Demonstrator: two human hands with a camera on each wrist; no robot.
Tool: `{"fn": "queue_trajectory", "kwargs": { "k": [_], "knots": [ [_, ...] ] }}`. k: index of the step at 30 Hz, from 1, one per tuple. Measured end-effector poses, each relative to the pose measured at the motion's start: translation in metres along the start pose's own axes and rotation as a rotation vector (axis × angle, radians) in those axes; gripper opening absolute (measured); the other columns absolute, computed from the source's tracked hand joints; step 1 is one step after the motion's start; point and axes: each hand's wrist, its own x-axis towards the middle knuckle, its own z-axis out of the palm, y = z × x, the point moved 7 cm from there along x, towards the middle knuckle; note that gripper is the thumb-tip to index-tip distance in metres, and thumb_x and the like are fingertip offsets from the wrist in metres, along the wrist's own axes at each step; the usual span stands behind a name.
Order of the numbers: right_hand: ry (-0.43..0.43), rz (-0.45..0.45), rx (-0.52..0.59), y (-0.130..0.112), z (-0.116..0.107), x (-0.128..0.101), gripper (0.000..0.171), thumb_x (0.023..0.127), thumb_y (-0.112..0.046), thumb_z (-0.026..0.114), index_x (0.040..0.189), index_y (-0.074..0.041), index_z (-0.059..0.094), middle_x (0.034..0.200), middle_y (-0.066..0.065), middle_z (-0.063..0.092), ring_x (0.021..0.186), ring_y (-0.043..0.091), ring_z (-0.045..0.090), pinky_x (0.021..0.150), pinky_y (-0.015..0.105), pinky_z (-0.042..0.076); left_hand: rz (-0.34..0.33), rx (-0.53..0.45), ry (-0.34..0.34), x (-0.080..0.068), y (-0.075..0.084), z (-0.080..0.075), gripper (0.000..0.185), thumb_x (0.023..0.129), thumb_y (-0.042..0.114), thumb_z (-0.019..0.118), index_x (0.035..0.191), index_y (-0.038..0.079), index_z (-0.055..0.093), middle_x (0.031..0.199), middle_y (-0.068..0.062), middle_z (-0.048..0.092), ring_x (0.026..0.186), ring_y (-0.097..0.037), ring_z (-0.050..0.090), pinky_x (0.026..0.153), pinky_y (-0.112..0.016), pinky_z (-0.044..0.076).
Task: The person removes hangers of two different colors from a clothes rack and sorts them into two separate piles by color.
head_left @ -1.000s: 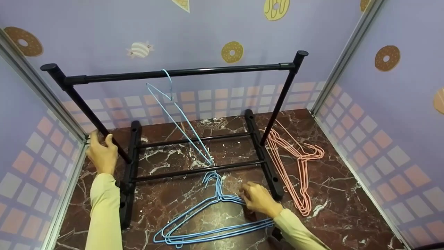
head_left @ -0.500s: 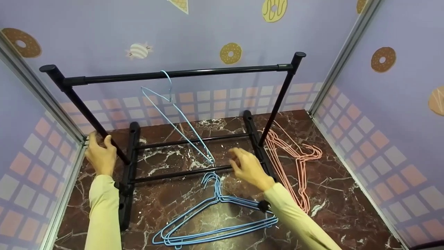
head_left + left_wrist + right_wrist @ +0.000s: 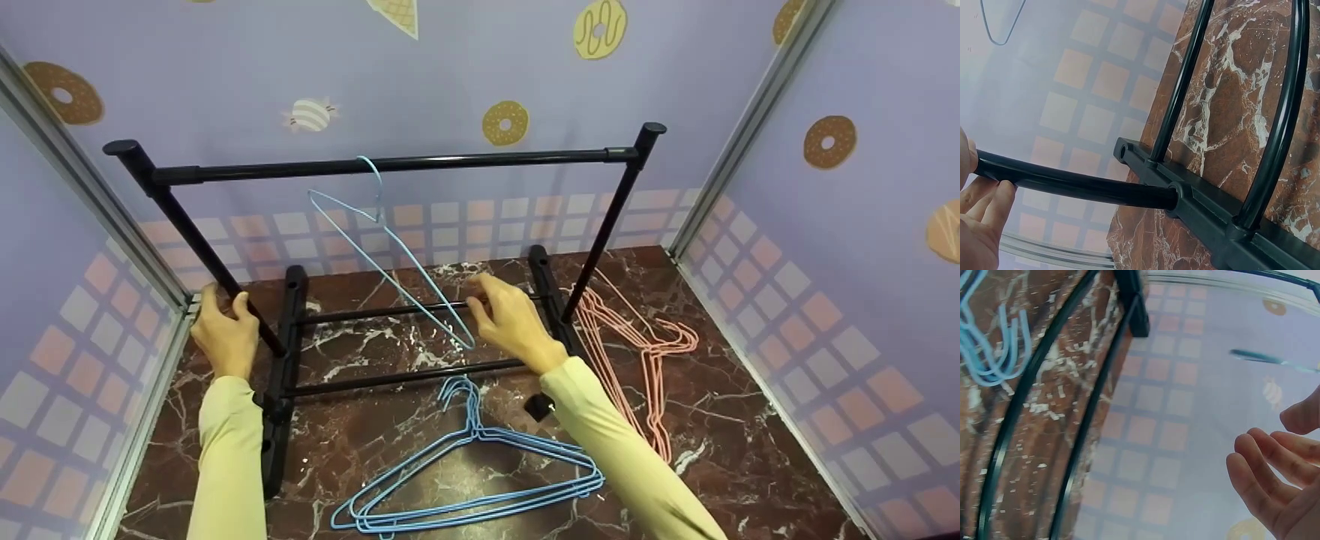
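Observation:
A black clothes rack [image 3: 390, 161] stands on a red-brown marble floor. My left hand [image 3: 223, 330] grips its left upright pole [image 3: 1072, 183] low down. One light blue wire hanger [image 3: 394, 255] hangs tilted from the top bar. My right hand [image 3: 502, 319] hovers with relaxed fingers [image 3: 1266, 467] just right of that hanger's lower corner and holds nothing. A stack of blue hangers [image 3: 465, 480] lies on the floor in front of the rack. A pile of pink hangers [image 3: 637, 352] lies to the right of the rack.
Lilac walls with doughnut prints close in the left, back and right sides. The rack's two low crossbars [image 3: 409, 307] run between its black feet. A small black object [image 3: 538, 406] lies near the right foot.
My right hand has left the blue hangers on the floor and risen forward to the hanging blue hanger. My left hand has stayed on the pole.

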Motion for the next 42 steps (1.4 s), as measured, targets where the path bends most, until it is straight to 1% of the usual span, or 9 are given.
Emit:
{"fn": "queue_trajectory", "kwargs": {
  "k": [3, 6, 11, 16, 20, 23, 30, 36, 42],
  "knots": [
    [-0.01, -0.004, -0.001, -0.009, 0.0, 0.01, 0.026, 0.099, -0.015, 0.059, 0.122, -0.005, 0.064, 0.101, 0.007, 0.074, 0.084, 0.02, 0.071, 0.076, 0.036, 0.058, 0.0, -0.004, -0.002, 0.0, 0.0, 0.002, 0.032, 0.098, 0.019, 0.064, 0.126, 0.005, 0.06, 0.112, -0.029, 0.07, 0.111, -0.056, 0.059, 0.1, -0.06, 0.042],
    [-0.029, -0.007, 0.0, -0.017, 0.002, 0.018, 0.026, 0.1, -0.018, 0.058, 0.122, -0.006, 0.064, 0.097, 0.005, 0.074, 0.079, 0.018, 0.069, 0.074, 0.034, 0.057, 0.005, -0.015, 0.003, -0.001, 0.002, 0.004, 0.029, 0.097, 0.017, 0.064, 0.123, 0.004, 0.061, 0.109, -0.027, 0.07, 0.11, -0.054, 0.06, 0.099, -0.059, 0.042],
    [-0.045, -0.013, 0.0, -0.026, 0.005, 0.026, 0.027, 0.102, -0.022, 0.056, 0.12, -0.005, 0.065, 0.094, 0.005, 0.072, 0.077, 0.019, 0.068, 0.072, 0.035, 0.056, 0.001, -0.015, -0.005, -0.001, 0.004, 0.005, 0.032, 0.097, 0.017, 0.065, 0.126, 0.004, 0.06, 0.114, -0.029, 0.069, 0.114, -0.055, 0.059, 0.101, -0.059, 0.041],
    [-0.042, -0.001, -0.009, -0.034, 0.006, 0.031, 0.022, 0.1, -0.02, 0.06, 0.117, -0.006, 0.065, 0.093, 0.004, 0.072, 0.077, 0.02, 0.066, 0.071, 0.037, 0.055, 0.005, -0.013, -0.012, 0.0, 0.005, 0.006, 0.035, 0.097, 0.018, 0.065, 0.129, 0.005, 0.06, 0.117, -0.029, 0.069, 0.115, -0.056, 0.058, 0.102, -0.06, 0.041],
    [-0.006, -0.015, -0.047, -0.038, 0.006, 0.032, 0.019, 0.096, -0.015, 0.062, 0.113, -0.006, 0.066, 0.097, 0.006, 0.074, 0.081, 0.021, 0.069, 0.073, 0.038, 0.057, 0.0, -0.011, -0.014, 0.0, 0.005, 0.006, 0.036, 0.097, 0.018, 0.065, 0.13, 0.005, 0.06, 0.118, -0.03, 0.068, 0.116, -0.057, 0.057, 0.102, -0.061, 0.041],
    [0.035, -0.03, -0.071, -0.039, 0.005, 0.031, 0.016, 0.095, -0.012, 0.063, 0.108, -0.005, 0.067, 0.097, 0.007, 0.073, 0.08, 0.022, 0.07, 0.072, 0.038, 0.057, -0.002, -0.008, -0.015, 0.001, 0.005, 0.006, 0.037, 0.097, 0.017, 0.065, 0.131, 0.005, 0.06, 0.119, -0.031, 0.068, 0.115, -0.058, 0.057, 0.102, -0.062, 0.041],
    [0.117, -0.068, -0.098, -0.044, 0.005, 0.029, 0.007, 0.088, -0.004, 0.066, 0.095, -0.003, 0.069, 0.084, 0.008, 0.068, 0.071, 0.023, 0.065, 0.067, 0.038, 0.055, -0.004, -0.001, -0.016, 0.0, 0.002, 0.004, 0.037, 0.098, 0.02, 0.063, 0.131, 0.005, 0.059, 0.12, -0.028, 0.068, 0.116, -0.055, 0.058, 0.102, -0.06, 0.042],
    [0.222, -0.072, -0.074, -0.048, -0.005, 0.029, 0.007, 0.085, 0.001, 0.065, 0.09, 0.0, 0.07, 0.082, 0.01, 0.069, 0.071, 0.025, 0.067, 0.068, 0.039, 0.057, -0.005, -0.001, -0.003, 0.0, -0.001, 0.0, 0.035, 0.098, 0.019, 0.064, 0.129, 0.005, 0.061, 0.116, -0.029, 0.069, 0.114, -0.055, 0.059, 0.1, -0.06, 0.043],
    [0.275, -0.063, -0.024, -0.043, -0.017, 0.023, 0.008, 0.085, 0.002, 0.065, 0.09, 0.001, 0.071, 0.081, 0.01, 0.07, 0.07, 0.022, 0.067, 0.067, 0.037, 0.056, 0.004, -0.014, 0.016, 0.0, -0.001, -0.001, 0.032, 0.096, 0.017, 0.066, 0.125, 0.004, 0.061, 0.112, -0.029, 0.07, 0.113, -0.055, 0.06, 0.099, -0.059, 0.043]
  ]
}}
